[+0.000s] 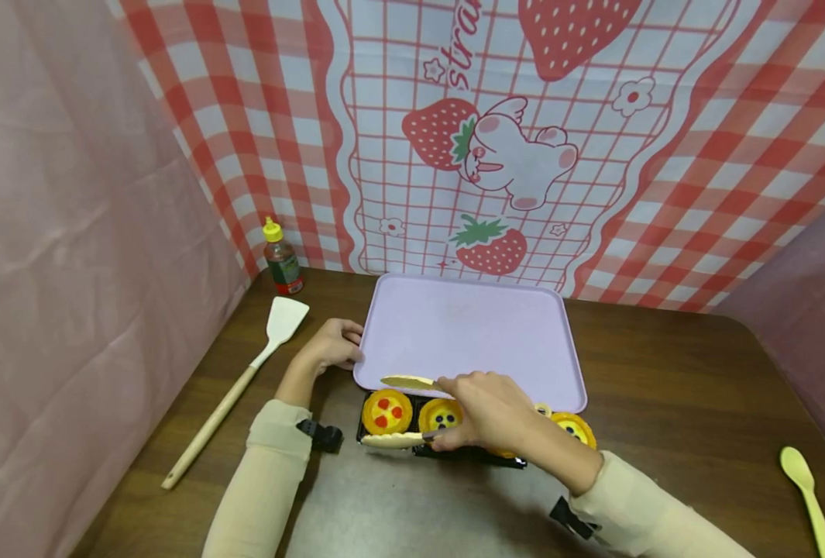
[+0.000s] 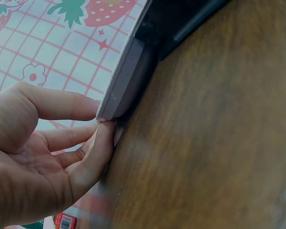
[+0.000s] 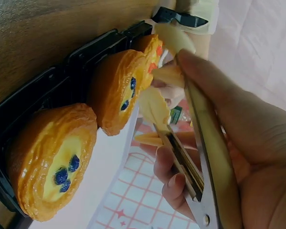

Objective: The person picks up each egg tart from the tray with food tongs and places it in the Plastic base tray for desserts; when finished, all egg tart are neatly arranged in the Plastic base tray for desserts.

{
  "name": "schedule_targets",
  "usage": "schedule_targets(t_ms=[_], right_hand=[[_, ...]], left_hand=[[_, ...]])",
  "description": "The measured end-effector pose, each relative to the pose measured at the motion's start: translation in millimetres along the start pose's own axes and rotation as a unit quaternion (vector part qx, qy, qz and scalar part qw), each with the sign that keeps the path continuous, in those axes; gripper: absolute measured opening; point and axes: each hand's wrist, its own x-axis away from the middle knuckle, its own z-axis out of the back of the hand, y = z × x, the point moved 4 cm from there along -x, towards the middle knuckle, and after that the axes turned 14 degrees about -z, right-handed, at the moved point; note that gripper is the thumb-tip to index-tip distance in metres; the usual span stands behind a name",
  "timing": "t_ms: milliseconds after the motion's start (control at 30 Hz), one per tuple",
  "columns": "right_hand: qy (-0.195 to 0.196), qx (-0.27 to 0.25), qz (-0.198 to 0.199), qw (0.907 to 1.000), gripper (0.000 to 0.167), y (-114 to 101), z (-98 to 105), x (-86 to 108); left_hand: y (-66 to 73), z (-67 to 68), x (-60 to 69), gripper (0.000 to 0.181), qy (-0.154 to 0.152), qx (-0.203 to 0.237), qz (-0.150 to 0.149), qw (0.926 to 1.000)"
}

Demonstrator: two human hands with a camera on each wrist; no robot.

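Observation:
My right hand [image 1: 490, 407] holds cream-and-metal tongs [image 3: 213, 148], their tips spread apart. In the head view the tips lie on the far and near sides of a tart with red pieces [image 1: 386, 412]; contact cannot be told. A blueberry tart [image 1: 440, 416] sits beside it, partly behind my fingers, and another tart [image 1: 574, 426] shows past my wrist. The tarts rest in a black plastic tray [image 3: 43, 78] with compartments. My left hand [image 1: 331, 343] pinches the left edge of a lilac tray [image 1: 468, 333], finger and thumb meeting at its rim in the left wrist view.
A white spatula [image 1: 283, 319] with a wooden handle lies at left, below a yellow-capped sauce bottle [image 1: 283, 262]. At far right is a pale yellow spoon [image 1: 799, 469]. A strawberry-patterned cloth [image 1: 398, 186] hangs behind the wooden table [image 1: 670, 372].

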Motion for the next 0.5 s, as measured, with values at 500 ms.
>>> schedule_targets(t_ms=[500], right_hand=[[0.073,-0.072,-0.076,0.9918,0.094,41.1,26.8,19.2]], left_hand=[[0.9,0.3,0.5,0.055,-0.002,0.004,0.002,1.0000]])
